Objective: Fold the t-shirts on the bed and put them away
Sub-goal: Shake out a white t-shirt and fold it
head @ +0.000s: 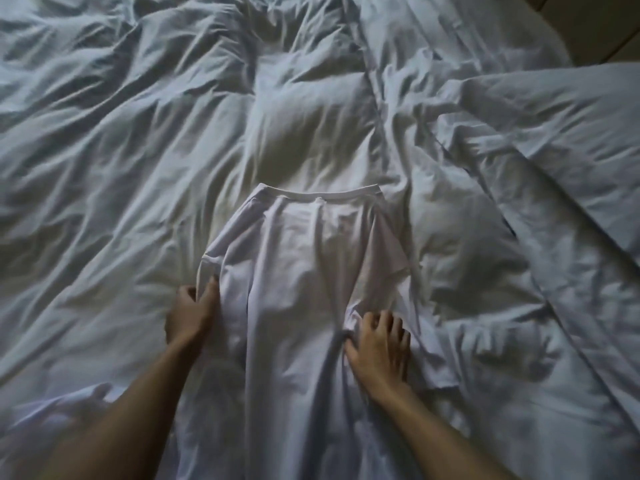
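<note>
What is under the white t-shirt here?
The t-shirt lies on the rumpled white bedding, which shows all around it. Whatever lies directly beneath the shirt is covered.

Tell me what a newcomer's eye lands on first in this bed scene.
First, the white t-shirt spread lengthwise down the middle of the bed, collar at the far end. Next, the two bare arms reaching in from below: the left hand grips the shirt's left edge, and the right hand grips bunched fabric on its right side. Around them lies the rumpled white duvet.
</note>
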